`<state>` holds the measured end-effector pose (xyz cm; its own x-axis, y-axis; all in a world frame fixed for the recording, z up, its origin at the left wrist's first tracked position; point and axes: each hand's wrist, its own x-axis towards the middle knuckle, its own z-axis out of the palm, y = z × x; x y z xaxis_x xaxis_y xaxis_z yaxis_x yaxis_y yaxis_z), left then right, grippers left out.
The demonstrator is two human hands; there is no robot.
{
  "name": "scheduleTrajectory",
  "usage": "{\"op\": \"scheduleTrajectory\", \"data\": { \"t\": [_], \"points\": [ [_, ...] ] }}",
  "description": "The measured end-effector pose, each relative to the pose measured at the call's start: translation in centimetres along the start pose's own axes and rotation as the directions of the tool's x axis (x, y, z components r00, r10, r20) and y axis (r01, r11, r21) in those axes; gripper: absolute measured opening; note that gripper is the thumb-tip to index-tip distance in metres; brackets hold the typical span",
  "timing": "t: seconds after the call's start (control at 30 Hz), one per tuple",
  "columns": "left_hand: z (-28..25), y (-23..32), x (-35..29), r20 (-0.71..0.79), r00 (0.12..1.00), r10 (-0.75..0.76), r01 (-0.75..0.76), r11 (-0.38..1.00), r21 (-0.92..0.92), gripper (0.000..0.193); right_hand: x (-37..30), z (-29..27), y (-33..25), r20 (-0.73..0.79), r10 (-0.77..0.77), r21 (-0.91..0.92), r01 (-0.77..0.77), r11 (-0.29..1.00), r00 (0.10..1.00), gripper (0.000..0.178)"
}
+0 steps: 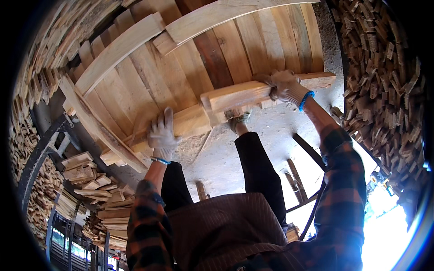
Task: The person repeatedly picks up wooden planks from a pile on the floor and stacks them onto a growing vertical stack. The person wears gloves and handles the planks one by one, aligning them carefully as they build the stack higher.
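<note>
A layer of wooden planks (178,81) lies side by side in front of me, one plank a darker red-brown. Along its near edge runs a thick board (194,121). My left hand (162,134), in a pale knit glove with a blue cuff, rests on that board with its fingers stretched out. To the right, a second board (237,96) overlaps the first one's end. My gloved right hand (285,86) is wrapped over this second board near its right part; some of its fingertips are hidden.
Two long boards (226,19) lie across the planks' far side. Another board (101,124) slants along the left edge. Stacked wood pieces (382,90) rise at right, with more (92,178) at lower left. A dark metal frame (43,149) stands left. My legs straddle the concrete floor (217,167).
</note>
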<state>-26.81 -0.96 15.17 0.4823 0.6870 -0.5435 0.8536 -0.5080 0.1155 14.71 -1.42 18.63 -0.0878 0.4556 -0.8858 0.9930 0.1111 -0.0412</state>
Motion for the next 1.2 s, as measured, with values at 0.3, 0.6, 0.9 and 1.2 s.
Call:
{"op": "scheduleTrajectory", "data": {
  "t": [0.3,0.6,0.9,1.2],
  "points": [
    [1.3,-0.1,-0.4,-0.099,0.995,-0.016,0.018,1.000,0.020,0.113,0.0,6.0,-1.7,-0.498,-0.080,-0.099,0.035,0.994,0.864,0.070],
    [0.8,-0.3,-0.2,-0.089,0.994,-0.063,0.064,0.998,0.009,0.112,1.3,5.2,-1.9,-0.485,-0.227,-0.121,0.192,0.974,0.845,0.054],
    [2.6,0.9,-0.1,-0.261,0.965,-0.006,0.007,1.000,0.003,0.099,0.7,7.8,-2.3,-0.674,-0.211,-0.107,0.189,0.976,0.708,0.041],
    [1.8,0.4,0.0,-0.063,0.998,0.004,-0.010,0.996,-0.093,0.091,1.9,7.6,-3.0,-0.559,-0.173,0.084,0.263,0.961,0.811,0.048]
  ]
}}
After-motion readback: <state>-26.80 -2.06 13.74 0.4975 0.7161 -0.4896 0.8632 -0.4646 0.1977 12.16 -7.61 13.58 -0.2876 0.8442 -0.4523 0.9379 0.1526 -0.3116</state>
